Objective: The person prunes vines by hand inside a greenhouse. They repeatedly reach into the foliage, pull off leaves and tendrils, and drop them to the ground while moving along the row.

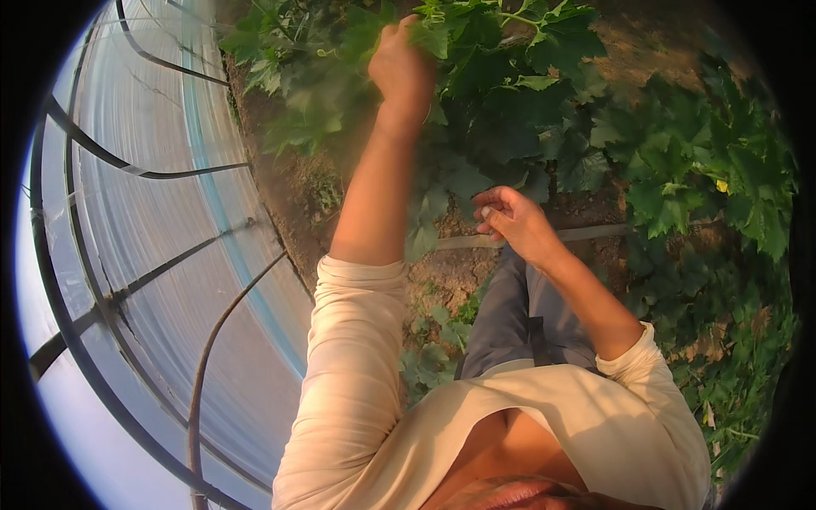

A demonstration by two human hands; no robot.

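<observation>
My left hand (403, 70) reaches forward among the upper leaves of a cucurbit vine (475, 80), which has lobed green leaves and curled tendrils. Motion blurs this hand; its fingers are bent, and a leaf covers part of the fingertips, so any grip is hidden. In front of my legs hovers my right hand (513, 223), above the soil and lower foliage. Its fingers are loosely curled with gaps between them, and nothing shows in them. A pale irrigation hose (593, 233) runs along the ground behind it.
On the left, a clear plastic greenhouse wall (172, 210) curves upward, braced by dark hoops and bars (185, 255). More vines (714, 153) crowd the right side, with a yellow flower (721, 185) among them. Bare soil (299, 197) borders the plastic. Low leaves (440, 331) grow beside my legs.
</observation>
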